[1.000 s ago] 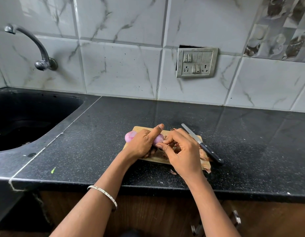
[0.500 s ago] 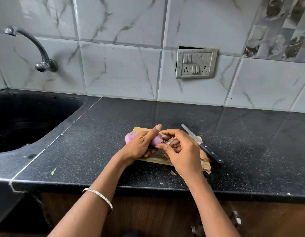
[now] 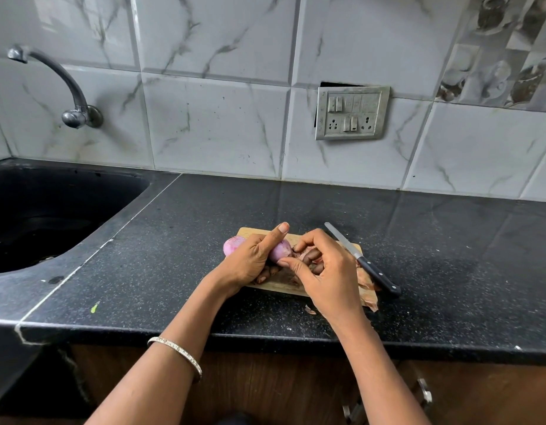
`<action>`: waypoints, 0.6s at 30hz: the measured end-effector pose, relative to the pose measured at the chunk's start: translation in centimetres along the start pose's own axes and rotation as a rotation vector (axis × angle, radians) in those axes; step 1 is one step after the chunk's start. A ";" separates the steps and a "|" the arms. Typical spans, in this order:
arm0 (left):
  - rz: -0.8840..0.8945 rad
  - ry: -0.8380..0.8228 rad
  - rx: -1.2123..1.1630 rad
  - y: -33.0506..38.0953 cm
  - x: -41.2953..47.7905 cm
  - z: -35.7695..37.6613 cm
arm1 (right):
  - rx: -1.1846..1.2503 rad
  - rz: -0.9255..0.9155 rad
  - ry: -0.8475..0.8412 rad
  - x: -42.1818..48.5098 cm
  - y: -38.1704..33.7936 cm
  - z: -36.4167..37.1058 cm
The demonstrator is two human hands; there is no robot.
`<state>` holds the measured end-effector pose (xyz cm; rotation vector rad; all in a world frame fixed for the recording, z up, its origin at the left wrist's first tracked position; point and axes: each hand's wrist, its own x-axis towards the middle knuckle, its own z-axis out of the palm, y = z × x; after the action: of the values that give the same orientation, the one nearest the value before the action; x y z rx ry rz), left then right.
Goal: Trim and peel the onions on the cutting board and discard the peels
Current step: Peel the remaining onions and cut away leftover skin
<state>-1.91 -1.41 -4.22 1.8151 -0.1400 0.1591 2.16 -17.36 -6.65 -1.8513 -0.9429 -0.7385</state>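
Note:
A small wooden cutting board point(image 3: 246, 232) lies on the black counter. My left hand point(image 3: 252, 257) grips a pink peeled onion point(image 3: 280, 250) just above the board. A second pink onion point(image 3: 233, 243) shows behind that hand at the board's left end. My right hand point(image 3: 324, 271) curls against the held onion's right end, its thumb and fingers pinching at brown skin there. Dry brown peels point(image 3: 366, 283) lie on the board's right side, partly under my right hand. A black-handled knife point(image 3: 360, 259) rests across the board's right edge.
A black sink point(image 3: 44, 216) is sunk into the counter at the left, with a metal tap point(image 3: 60, 84) on the tiled wall above it. A switch and socket plate point(image 3: 351, 113) sits on the wall. One peel scrap point(image 3: 310, 309) lies on the counter near the front edge.
Both hands stay at the onion with only small finger shifts; my right fingers have worked a little at the skin. The knife and board have not moved.

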 end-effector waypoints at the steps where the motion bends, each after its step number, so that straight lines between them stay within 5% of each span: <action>1: 0.002 0.003 0.000 0.0 0.0 0.0 | 0.006 -0.012 -0.006 0.0 0.0 0.0; 18: 0.020 0.015 -0.003 -0.5 0.3 -0.2 | -0.064 -0.046 -0.033 0.0 -0.1 0.1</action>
<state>-1.51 -1.11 -4.65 1.8092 -0.1476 0.1867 2.04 -17.20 -6.67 -1.9085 -0.9964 -0.7762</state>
